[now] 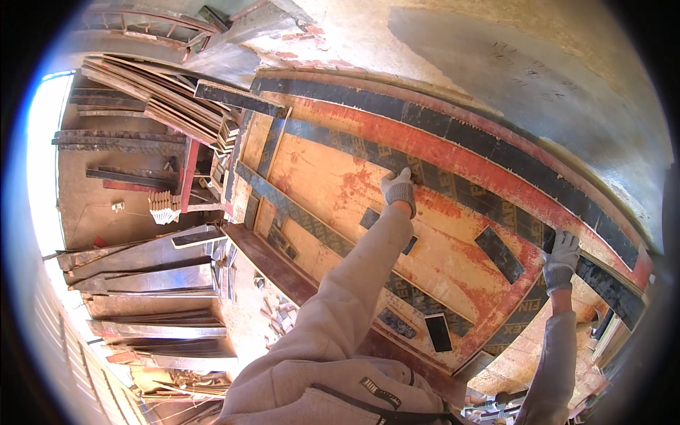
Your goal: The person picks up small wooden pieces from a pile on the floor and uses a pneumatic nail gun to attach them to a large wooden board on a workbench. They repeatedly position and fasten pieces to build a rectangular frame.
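Observation:
My left hand [398, 190], in a pale knitted glove, bends its fingers at the near edge of a long dark plywood strip [467, 195]. This strip lies along the far side of a large orange-red stained wooden panel [322, 166]. My right hand [562, 261], gloved the same way, closes over the strip's right end, near the panel's corner. A second long dark strip [297, 212] runs across the panel closer to me. Short dark plywood pieces lie loose on it, one [499, 253] between my hands and another [370, 218] beside my left forearm.
A black flat rectangle with a pale edge [438, 333] lies near the panel's front edge. Stacked boards [152, 99] stand at the far left, with more sheets [156, 280] leaning below them. A worn plastered wall [482, 64] closes off the far side.

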